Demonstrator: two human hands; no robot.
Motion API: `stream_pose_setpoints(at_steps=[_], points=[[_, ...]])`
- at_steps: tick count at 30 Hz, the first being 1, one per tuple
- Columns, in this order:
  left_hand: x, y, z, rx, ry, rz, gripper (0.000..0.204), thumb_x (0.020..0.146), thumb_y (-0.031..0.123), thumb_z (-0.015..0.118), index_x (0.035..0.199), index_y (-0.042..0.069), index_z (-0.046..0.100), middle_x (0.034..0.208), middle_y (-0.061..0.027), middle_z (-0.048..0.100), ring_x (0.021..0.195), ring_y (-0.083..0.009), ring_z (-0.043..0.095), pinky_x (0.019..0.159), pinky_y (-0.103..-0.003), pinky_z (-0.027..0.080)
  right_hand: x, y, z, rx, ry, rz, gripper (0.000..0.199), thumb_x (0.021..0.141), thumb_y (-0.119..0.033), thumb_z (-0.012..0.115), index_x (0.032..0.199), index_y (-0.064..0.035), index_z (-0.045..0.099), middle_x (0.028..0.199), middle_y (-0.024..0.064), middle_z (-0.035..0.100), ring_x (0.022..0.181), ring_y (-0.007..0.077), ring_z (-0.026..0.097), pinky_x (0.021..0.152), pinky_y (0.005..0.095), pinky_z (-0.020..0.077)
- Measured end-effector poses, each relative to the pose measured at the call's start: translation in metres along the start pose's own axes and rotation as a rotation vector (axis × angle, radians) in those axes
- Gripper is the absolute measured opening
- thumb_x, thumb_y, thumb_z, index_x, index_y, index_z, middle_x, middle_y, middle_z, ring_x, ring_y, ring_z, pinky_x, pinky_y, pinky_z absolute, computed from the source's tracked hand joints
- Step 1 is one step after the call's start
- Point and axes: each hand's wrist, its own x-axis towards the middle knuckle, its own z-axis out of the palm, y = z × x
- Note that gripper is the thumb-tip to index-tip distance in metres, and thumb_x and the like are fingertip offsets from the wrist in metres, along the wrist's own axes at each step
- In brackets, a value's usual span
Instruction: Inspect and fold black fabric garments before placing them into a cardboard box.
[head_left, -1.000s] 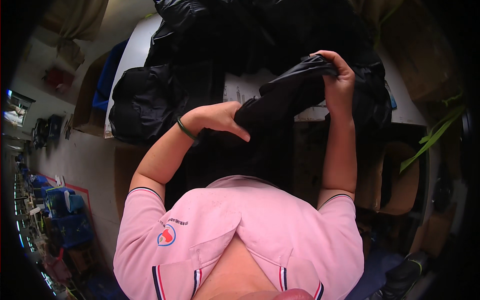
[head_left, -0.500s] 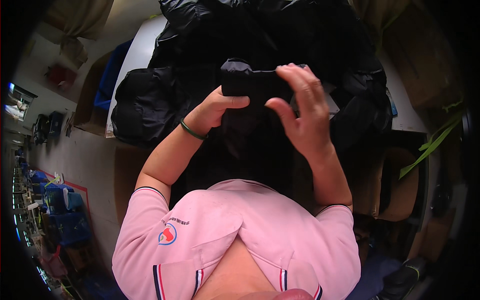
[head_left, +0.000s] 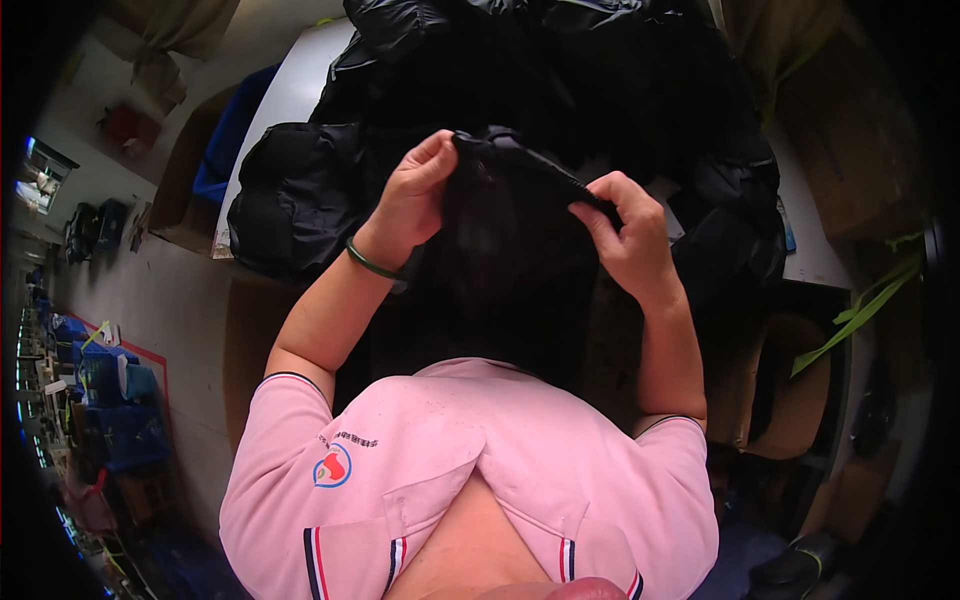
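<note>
A piece of black fabric, apparently part of a garment (head_left: 510, 200), is stretched between my two hands. Its top edge slopes down from left to right. My left hand (head_left: 412, 195), with a dark green bangle at the wrist, pinches the upper left corner. At the right end of the same edge, the thumb and bent fingers of my right hand (head_left: 634, 238) close on the fabric. Behind it lies a heap of shiny black garments (head_left: 440, 35), with a bulky bundle (head_left: 295, 195) to the left. Dark shadow hides where the held piece ends below.
The heap rests on a white table (head_left: 300, 75). A blue crate (head_left: 225, 145) stands beyond the table's left edge. Cardboard boxes (head_left: 790, 400) are at the lower right, near a hanging yellow-green strip (head_left: 860, 310). More blue crates (head_left: 125, 435) are far left.
My right hand was spread beside the fabric; now it has closed on the edge, lower down. My left hand has moved up to the corner, and the fabric is pulled out between both.
</note>
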Motion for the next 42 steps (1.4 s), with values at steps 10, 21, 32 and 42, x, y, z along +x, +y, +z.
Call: stream_pose_setpoints(at_steps=[10,21,32,42], points=[[0.007,0.032,0.015,0.899,-0.252,0.067,0.037,0.09,0.008,0.066,0.124,0.002,0.053,0.091,0.0003,0.064,0.076,-0.0062,0.057,0.069,-0.019,0.048,0.004,-0.006,-0.018,-0.099,-0.193,-0.038,0.016,0.081,-0.01,0.072,0.094,-0.0056,0.062,0.074,0.0077,0.061,0.061,0.0217,0.06,0.055,0.0307,0.0472],[0.016,0.027,-0.044,0.919,-0.039,0.07,0.034,0.092,0.032,0.064,0.116,0.008,0.06,0.102,-0.0036,0.058,0.082,-0.0077,0.057,0.073,-0.022,0.049,0.011,-0.009,-0.042,-0.302,-0.21,-0.079,0.012,0.08,-0.014,0.074,0.087,-0.0054,0.069,0.074,0.0034,0.056,0.055,0.0166,0.055,0.05,0.0283,0.0441],[0.024,0.032,-0.065,1.015,0.137,0.128,0.028,0.097,0.027,0.058,0.086,0.003,0.066,0.075,0.0008,0.062,0.069,-0.0055,0.054,0.066,-0.02,0.045,0.026,-0.012,-0.057,-0.314,-0.129,-0.052,0.016,0.083,-0.014,0.072,0.094,-0.0023,0.069,0.075,0.0038,0.058,0.058,0.0132,0.054,0.051,0.0256,0.0433],[-0.072,-0.063,-0.095,0.436,0.047,-0.482,0.08,0.086,0.053,0.063,0.145,0.009,0.03,0.133,-0.015,0.047,0.12,-0.0276,0.052,0.101,-0.041,0.044,0.104,-0.052,-0.088,0.48,0.125,0.205,0.016,0.091,-0.018,0.066,0.096,-0.003,0.064,0.077,0.0018,0.066,0.064,0.0084,0.06,0.061,0.0211,0.0491]])
